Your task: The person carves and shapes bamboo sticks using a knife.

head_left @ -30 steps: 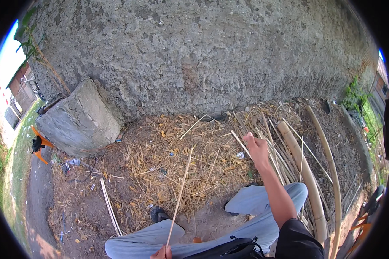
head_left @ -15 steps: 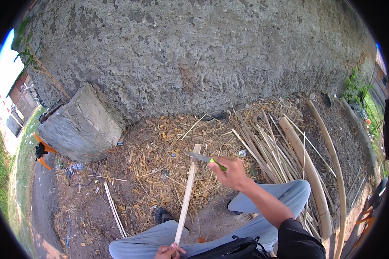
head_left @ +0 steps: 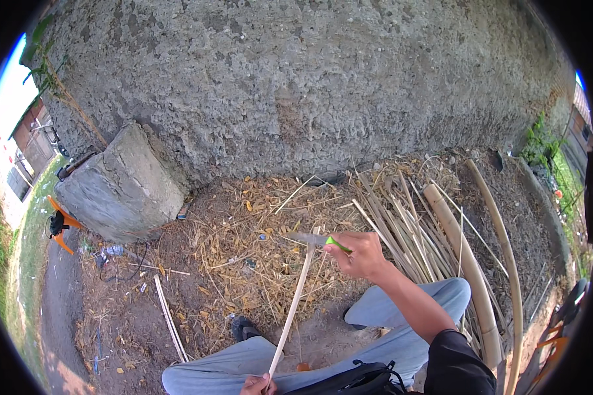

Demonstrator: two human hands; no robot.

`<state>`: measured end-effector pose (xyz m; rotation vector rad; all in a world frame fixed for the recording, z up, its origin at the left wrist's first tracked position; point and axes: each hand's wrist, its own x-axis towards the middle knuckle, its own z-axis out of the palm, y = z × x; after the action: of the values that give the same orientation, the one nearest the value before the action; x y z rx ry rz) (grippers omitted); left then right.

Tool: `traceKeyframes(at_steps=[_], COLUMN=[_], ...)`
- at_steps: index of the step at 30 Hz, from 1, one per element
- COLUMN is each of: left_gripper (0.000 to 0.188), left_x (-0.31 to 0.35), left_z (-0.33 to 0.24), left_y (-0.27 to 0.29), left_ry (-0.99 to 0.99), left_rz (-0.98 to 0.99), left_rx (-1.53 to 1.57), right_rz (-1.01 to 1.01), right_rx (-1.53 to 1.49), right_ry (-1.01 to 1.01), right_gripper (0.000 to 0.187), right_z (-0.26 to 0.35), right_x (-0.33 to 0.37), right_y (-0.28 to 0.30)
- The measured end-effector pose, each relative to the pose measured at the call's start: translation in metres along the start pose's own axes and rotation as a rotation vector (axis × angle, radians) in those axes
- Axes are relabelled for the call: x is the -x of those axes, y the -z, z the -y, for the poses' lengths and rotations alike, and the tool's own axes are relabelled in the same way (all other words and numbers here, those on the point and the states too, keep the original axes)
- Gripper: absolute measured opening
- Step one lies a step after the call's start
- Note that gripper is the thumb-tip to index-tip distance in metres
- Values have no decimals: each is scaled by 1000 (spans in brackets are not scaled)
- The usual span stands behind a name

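My right hand is wrapped round the green handle of a knife. Its blade points left and meets a pale bamboo strip close to the strip's far end. The near end of the strip is in my left hand, which is closed round it at the lower edge of the view, partly cut off. From there the strip slants up and slightly right, past my left knee. Only a thin side of it faces me.
Split bamboo strips lie heaped at the right, beside a thick bamboo pole and a thinner curved one. A rough wall rises ahead. A concrete block stands at left. Two narrow strips rest near my left knee.
The bamboo strip has turned from its broad face to a thin side, and its far end has swung right. My right hand and the knife have shifted slightly right and up.
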<state>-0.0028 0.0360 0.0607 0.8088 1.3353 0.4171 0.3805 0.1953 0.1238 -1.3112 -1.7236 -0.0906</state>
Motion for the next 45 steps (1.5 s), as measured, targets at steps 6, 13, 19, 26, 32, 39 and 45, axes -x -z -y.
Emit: traceKeyframes(at_steps=[6, 13, 19, 26, 32, 39, 45], left_gripper=[49, 46, 38, 28, 30, 31, 35], left_x=[18, 0, 18, 13, 18, 2, 22], left_z=[-9, 16, -10, 5, -3, -7, 3], left_y=[4, 0, -19, -20, -16, -26, -6], left_ry=[43, -181, -201, -482, -392, -422, -329], left_rz=[-26, -51, -33, -136, -99, -220, -262], left_rx=[-23, -33, -5, -89, -73, -242, -210], right_rz=[-126, 36, 27, -12, -22, 17, 73], right_rx=[248, -30, 23, 26, 126, 163, 470], right_ry=[-647, -312, -137, -39, -13, -47, -787], right_gripper=[36, 23, 21, 23, 17, 21, 43], right_z=[-63, 22, 29, 20, 7, -31, -109], right_x=[-5, 17, 24, 24, 30, 40, 28], right_y=[37, 6, 1, -4, -12, -42, 0])
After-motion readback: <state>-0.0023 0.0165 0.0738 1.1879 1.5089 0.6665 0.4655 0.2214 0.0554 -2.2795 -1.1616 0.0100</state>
